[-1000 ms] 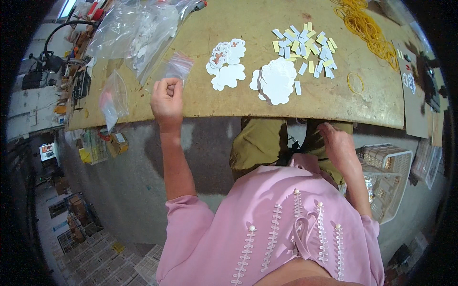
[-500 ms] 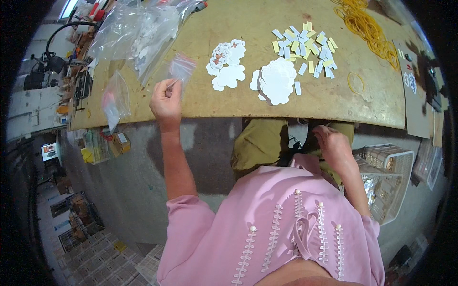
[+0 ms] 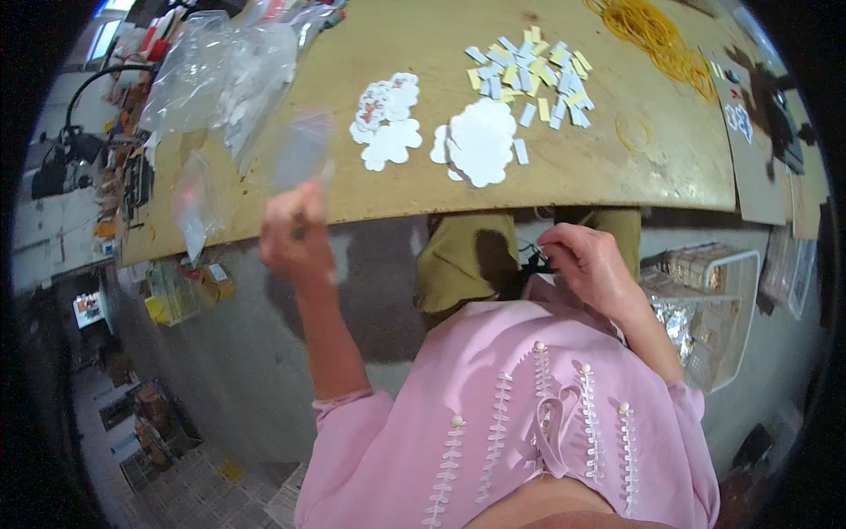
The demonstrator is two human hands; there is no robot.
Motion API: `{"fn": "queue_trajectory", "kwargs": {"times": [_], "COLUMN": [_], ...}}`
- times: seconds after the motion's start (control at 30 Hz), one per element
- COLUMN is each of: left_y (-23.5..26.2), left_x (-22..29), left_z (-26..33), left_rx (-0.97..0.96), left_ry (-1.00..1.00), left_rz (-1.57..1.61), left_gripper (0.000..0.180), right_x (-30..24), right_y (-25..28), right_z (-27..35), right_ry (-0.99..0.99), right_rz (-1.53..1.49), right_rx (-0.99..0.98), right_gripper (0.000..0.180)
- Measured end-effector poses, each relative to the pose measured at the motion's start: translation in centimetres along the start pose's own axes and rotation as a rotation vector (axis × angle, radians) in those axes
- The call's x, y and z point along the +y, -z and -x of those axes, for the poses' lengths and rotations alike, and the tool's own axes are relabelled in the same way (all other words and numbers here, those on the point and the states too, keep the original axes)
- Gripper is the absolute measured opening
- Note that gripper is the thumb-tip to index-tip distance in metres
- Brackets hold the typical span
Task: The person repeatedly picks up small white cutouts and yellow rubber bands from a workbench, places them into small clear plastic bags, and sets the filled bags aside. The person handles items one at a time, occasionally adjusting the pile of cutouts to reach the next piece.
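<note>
My left hand (image 3: 297,231), smeared by motion, is closed at the table's front edge on small clear zip bags (image 3: 304,145) with a pinkish strip, which stretch away from its fingers over the tabletop. Above my lap, my right hand (image 3: 589,264) hangs with loosely bent fingers apart and nothing visible in them. On the table ahead lie a stack of white scalloped cards (image 3: 480,141) and, to its left, more scalloped cards (image 3: 388,119), some printed with brownish-red figures. Small white and yellow rectangular pieces (image 3: 533,75) are scattered behind the stack.
Large clear bags with white pieces (image 3: 238,84) cover the table's far left; another clear bag (image 3: 198,207) overhangs the front edge. Yellow rubber bands (image 3: 648,35) heap at the far right, with a single band (image 3: 633,134) nearer. A white plastic basket (image 3: 718,304) stands below, right.
My left hand has drawn back toward me, pulling the zip bags along. My right hand has come up and left over my lap. The whole view has shifted slightly.
</note>
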State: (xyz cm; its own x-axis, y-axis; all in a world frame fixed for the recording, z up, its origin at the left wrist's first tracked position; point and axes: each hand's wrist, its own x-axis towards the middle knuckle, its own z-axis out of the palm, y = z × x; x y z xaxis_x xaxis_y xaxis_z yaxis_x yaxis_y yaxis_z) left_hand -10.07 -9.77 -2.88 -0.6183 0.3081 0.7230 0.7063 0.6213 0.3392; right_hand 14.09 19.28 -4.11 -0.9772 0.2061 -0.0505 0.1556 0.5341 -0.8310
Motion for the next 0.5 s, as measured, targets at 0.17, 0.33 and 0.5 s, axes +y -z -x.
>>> {"fn": "queue_trajectory", "kwargs": {"times": [0.17, 0.33, 0.5], "left_y": [-1.0, -3.0, -4.2], "left_x": [12.4, 13.7, 14.0], "left_z": [2.8, 5.6, 6.5], "left_rx": [-0.269, -0.349, -0.502], "left_ry": [-0.345, -0.296, -0.147], "left_rz": [0.395, 0.509, 0.590], "left_gripper": [0.029, 0.035, 0.030], "right_x": [-4.1, -1.8, 1.0], "right_y": [-1.0, -1.3, -2.3], "right_z": [-1.4, -1.2, -0.1], "right_ry": [-0.352, -0.421, -0.517], "right_rz": [-0.934, -1.126, -1.198], "right_rx": [-0.294, -0.315, -0.197], "right_gripper": [0.033, 0.035, 0.025]}}
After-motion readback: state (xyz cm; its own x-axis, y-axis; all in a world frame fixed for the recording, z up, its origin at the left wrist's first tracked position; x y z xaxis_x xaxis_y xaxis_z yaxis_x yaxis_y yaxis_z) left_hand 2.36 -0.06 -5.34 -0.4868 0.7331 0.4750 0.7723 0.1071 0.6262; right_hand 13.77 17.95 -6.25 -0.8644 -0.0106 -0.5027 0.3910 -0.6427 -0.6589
